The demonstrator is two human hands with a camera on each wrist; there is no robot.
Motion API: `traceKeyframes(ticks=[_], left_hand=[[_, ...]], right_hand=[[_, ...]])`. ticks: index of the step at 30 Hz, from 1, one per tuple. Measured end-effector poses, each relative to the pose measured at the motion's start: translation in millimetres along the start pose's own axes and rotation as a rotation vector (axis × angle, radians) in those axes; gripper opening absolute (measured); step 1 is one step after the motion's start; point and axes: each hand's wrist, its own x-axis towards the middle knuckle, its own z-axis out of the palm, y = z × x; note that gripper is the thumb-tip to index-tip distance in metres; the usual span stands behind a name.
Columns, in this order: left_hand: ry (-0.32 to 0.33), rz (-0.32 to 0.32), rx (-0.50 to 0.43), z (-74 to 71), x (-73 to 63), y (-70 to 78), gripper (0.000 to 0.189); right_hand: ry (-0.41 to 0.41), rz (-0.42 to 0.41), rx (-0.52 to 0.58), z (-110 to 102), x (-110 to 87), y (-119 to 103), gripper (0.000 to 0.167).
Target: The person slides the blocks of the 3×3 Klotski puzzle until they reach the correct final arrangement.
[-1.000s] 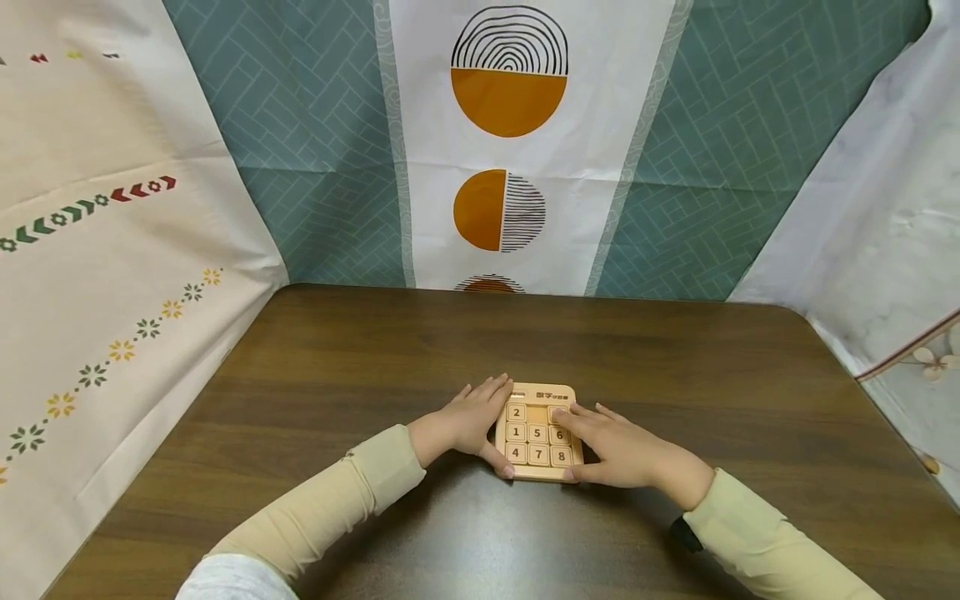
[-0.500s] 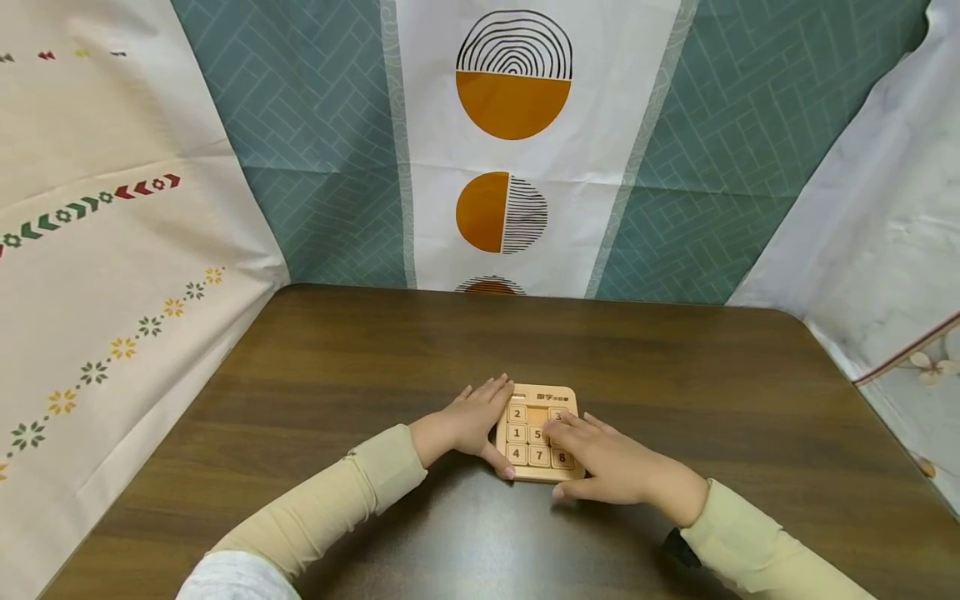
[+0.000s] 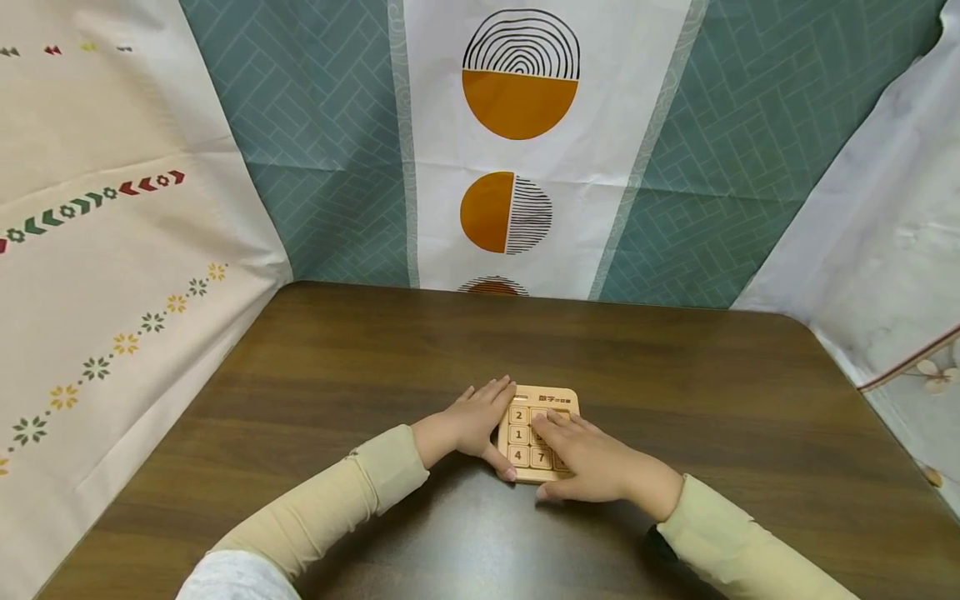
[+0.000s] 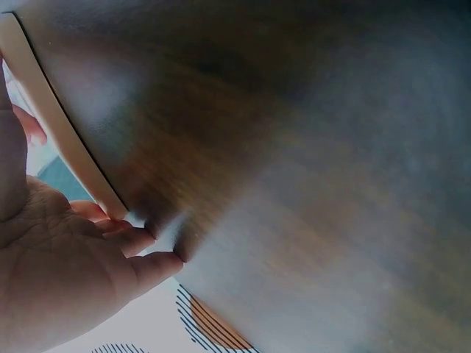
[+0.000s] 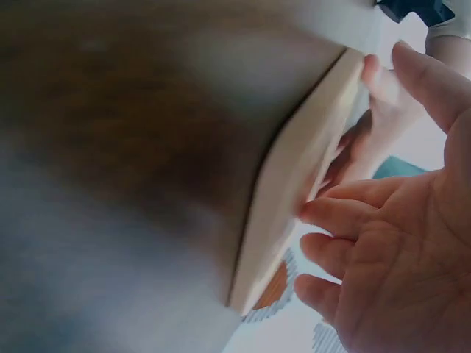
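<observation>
In the head view a light wooden sliding number puzzle [image 3: 519, 477] lies flat on the table. Tiles 2, 1, 4 and 7 are readable; the right hand hides most of the others. My left hand [image 3: 472, 423] holds the puzzle's left side, fingers at the upper corner and thumb at the lower corner. My right hand [image 3: 592, 458] reaches over the right half, its extended fingers touching tiles near the top middle and its thumb off the lower edge. The left wrist view has the left fingers [image 4: 140, 243] against one end of the puzzle's edge [image 4: 62, 125]. Beside the puzzle, the right palm [image 5: 405, 257] faces the camera.
A dark brown wooden table [image 3: 360, 350] carries the puzzle. A green and white patterned cloth [image 3: 330, 150] hangs behind it, with a cream cloth [image 3: 135, 250] along the left and a pale cloth [image 3: 885, 225] along the right.
My right hand has shifted left across the puzzle. The top-middle slot, bare before, now shows part of a tile beneath the fingertips. My left hand stays in place.
</observation>
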Motion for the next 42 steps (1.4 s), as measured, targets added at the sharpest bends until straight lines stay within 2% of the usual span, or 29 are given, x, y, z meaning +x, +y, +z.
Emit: traceKeyframes(ticks=[5,11,15,22,28,33,38,42], left_hand=[[-0.008,0.004,-0.016,-1.2,0.9,2.9,0.131],[-0.014,-0.004,0.016,-8.8,0.8,-0.8,0.132],[-0.018,-0.010,0.019,-12.4,0.5,-3.1,0.132],[-0.035,-0.007,0.017,-6.9,-0.2,0.6,0.131],[-0.029,0.006,0.017,-3.5,1.2,0.9,0.132],[-0.020,-0.015,0.041,-6.5,0.7,-1.4,0.133],[-0.025,-0.010,0.018,-4.4,-0.1,-0.7,0.132],[-0.018,0.000,0.014,-3.1,-1.3,-0.3,0.131]], right_hand=[[0.013,0.020,-0.011,-5.9,-10.1,-1.4,0.084],[0.002,0.021,-0.012,-8.7,-25.6,-1.4,0.084],[-0.018,0.017,-0.033,-7.1,-23.2,-0.7,0.085],[0.024,0.035,-0.069,-5.5,-14.2,5.1,0.083],[0.036,-0.020,-0.045,0.3,-29.6,-1.1,0.076],[0.016,-0.077,-0.092,3.0,-38.1,-12.0,0.075],[-0.015,-0.053,-0.132,5.8,-36.0,-13.5,0.080],[0.001,-0.029,-0.156,5.8,-29.3,-9.2,0.080]])
